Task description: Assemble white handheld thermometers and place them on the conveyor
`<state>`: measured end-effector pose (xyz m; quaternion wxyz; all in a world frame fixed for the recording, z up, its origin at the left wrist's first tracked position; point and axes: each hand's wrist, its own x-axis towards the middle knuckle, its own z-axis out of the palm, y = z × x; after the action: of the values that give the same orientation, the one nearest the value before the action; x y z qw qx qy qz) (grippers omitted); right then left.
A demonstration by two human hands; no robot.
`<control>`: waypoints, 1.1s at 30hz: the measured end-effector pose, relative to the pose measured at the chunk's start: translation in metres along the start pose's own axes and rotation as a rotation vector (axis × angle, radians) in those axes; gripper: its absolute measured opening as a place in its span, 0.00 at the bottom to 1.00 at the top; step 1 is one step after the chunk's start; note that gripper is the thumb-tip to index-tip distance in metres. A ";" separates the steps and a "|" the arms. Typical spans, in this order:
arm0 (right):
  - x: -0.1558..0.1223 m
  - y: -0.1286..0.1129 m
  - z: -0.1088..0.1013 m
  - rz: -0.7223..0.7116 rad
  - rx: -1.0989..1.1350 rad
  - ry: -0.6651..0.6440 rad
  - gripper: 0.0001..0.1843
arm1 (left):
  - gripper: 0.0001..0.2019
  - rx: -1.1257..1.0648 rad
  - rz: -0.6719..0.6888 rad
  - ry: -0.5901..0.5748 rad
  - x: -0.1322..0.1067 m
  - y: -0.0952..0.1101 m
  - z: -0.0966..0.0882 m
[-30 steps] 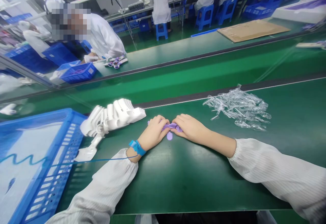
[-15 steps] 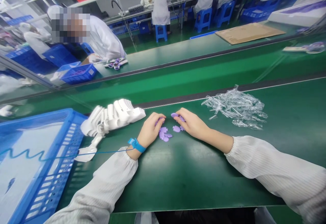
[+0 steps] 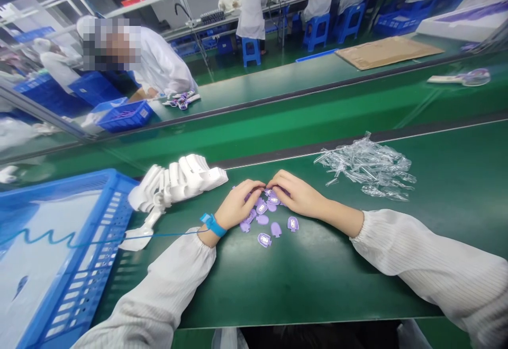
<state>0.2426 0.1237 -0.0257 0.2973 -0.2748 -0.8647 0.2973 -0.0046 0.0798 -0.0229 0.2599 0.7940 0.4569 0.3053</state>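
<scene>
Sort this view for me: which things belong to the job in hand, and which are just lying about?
In hand: purple pieces, touched by left hand and right hand.
Lying about: stacked white parts, clear bag pile, blue crate, cardboard sheet.

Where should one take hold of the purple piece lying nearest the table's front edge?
Probably from straight above, pinching the purple piece across its rounded body's two side edges. It lies flat on the green table, clear of the other pieces, so only its thin rim offers a grip.
</scene>
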 end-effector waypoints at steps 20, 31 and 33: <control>-0.052 -0.031 0.027 0.015 -0.434 -0.154 0.69 | 0.78 0.239 0.214 -0.455 -0.024 -0.009 -0.009; -0.017 -0.011 0.020 -0.094 -0.364 -0.212 0.53 | 0.63 0.195 0.168 -0.348 -0.007 -0.013 0.001; -0.004 0.000 0.011 -0.114 -0.337 -0.239 0.48 | 0.59 0.165 0.152 -0.338 0.003 -0.017 -0.002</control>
<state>0.2378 0.1168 -0.0344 0.1587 -0.2341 -0.9454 0.1617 -0.0150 0.0902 -0.0325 0.2430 0.8848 0.3689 0.1481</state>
